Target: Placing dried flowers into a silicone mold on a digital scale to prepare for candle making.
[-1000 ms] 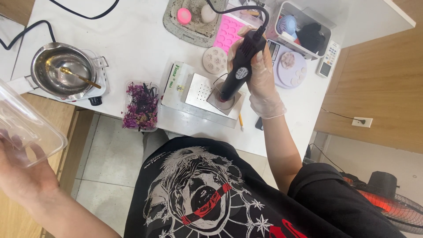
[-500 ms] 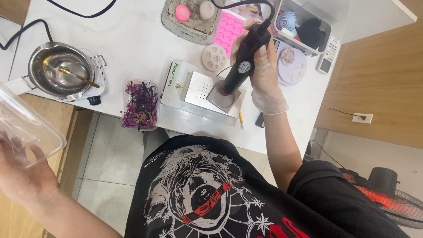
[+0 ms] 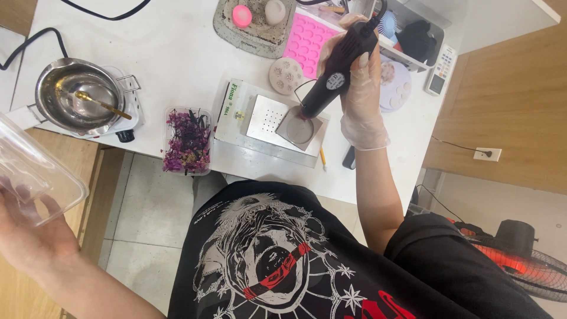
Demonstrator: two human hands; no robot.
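Note:
My right hand (image 3: 360,88), in a clear glove, grips a black heat gun (image 3: 336,71) pointed down at a small round grey mould (image 3: 299,129). The mould rests on a metal plate (image 3: 267,118) of a flat scale. Off to the left, away from the table, my left hand (image 3: 26,236) holds up a clear plastic lid (image 3: 32,171). A clear tub of purple dried flowers (image 3: 188,140) stands at the table's front edge, left of the scale.
A steel pot with a gold spoon (image 3: 77,97) sits on a small white hotplate at the left. Behind the scale lie a pink silicone mould (image 3: 308,44), a round flower mould (image 3: 286,75) and a grey tray (image 3: 254,29) with candles. A fan (image 3: 520,254) stands on the floor at the right.
The view has shifted slightly. The heat gun stays over the round mould, its handle tilted a little further back. My left hand still holds the lid.

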